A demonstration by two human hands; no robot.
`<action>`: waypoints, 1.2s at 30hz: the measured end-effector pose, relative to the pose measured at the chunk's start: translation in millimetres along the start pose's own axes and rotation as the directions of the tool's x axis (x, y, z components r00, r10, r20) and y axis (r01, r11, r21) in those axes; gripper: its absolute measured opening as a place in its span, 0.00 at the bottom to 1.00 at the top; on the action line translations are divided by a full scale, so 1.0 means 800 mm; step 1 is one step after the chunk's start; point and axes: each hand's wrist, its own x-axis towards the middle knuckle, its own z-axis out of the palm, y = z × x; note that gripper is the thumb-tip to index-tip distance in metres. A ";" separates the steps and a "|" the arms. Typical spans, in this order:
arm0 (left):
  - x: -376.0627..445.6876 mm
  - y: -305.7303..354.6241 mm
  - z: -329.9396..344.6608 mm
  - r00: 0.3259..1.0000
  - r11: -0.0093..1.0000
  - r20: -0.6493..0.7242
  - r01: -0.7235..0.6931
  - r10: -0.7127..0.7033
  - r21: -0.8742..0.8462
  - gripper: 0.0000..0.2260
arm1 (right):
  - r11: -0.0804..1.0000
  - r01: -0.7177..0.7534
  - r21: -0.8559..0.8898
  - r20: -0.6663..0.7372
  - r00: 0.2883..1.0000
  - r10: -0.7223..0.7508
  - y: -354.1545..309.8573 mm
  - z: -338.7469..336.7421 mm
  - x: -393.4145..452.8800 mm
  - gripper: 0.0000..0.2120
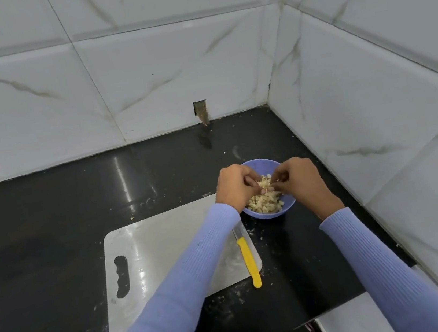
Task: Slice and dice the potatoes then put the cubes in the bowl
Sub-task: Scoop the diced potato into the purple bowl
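Pale potato cubes (265, 204) fill the lilac bowl (268, 213) on the black bench (52, 231). Both hands meet above the bowl: left hand (236, 184) and right hand (299, 178), fingers curled inward, pinch one clump of potato bits (264, 182) between them. Forearms in lilac sleeves (198, 267) cross the white cutting board (153, 245); a yellow-handled knife (248, 260) lies at its right edge.
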 end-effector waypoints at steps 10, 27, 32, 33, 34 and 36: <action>0.000 0.000 0.001 0.998 0.999 0.039 -0.039 0.041 -0.032 0.14 | 0.990 0.061 -0.124 0.179 0.983 -0.038 0.005 -0.002 0.002 0.11; -0.018 -0.008 -0.010 0.997 0.988 -0.046 -0.068 0.063 -0.136 0.10 | 0.992 0.126 0.013 -0.125 0.985 -0.123 0.000 0.014 -0.010 0.07; -0.029 -0.029 -0.024 0.994 0.985 -0.095 -0.063 0.048 -0.159 0.09 | 0.991 0.120 0.061 -0.203 0.974 -0.106 0.004 0.024 -0.020 0.04; -0.032 -0.032 -0.027 0.994 0.985 -0.104 -0.058 0.041 -0.164 0.09 | 0.986 0.149 0.076 -0.296 0.948 -0.120 0.002 0.025 -0.022 0.03; -0.035 -0.034 -0.030 0.993 0.983 -0.110 -0.057 0.038 -0.172 0.09 | 0.984 0.161 0.077 -0.340 0.932 -0.126 -0.001 0.027 -0.022 0.04; -0.041 -0.036 -0.035 0.993 0.980 -0.111 -0.057 0.036 -0.190 0.09 | 0.992 0.117 0.051 -0.256 0.962 -0.100 -0.007 0.034 -0.021 0.05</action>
